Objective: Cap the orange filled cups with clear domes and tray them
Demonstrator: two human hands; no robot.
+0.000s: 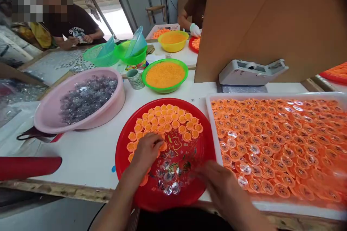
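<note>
A round red tray (199, 158) lies on the white table in front of me. Several small orange cups (168, 121) filled with orange powder cover its far half, and clear plastic lids (169, 178) lie loose near its front. My left hand (148, 149) rests on the cups at the tray's left, fingers curled onto one. My right hand (221, 184) is blurred by motion at the tray's right edge, beside the white tray (271, 207) packed with several capped orange cups (276, 144).
A pink basin (108, 110) of clear lids sits to the left. A green bowl (165, 74) of orange powder and a mug (135, 78) stand behind the red tray. A tape dispenser (251, 72) and a cardboard sheet (271, 18) stand at right. Two people work at the far table.
</note>
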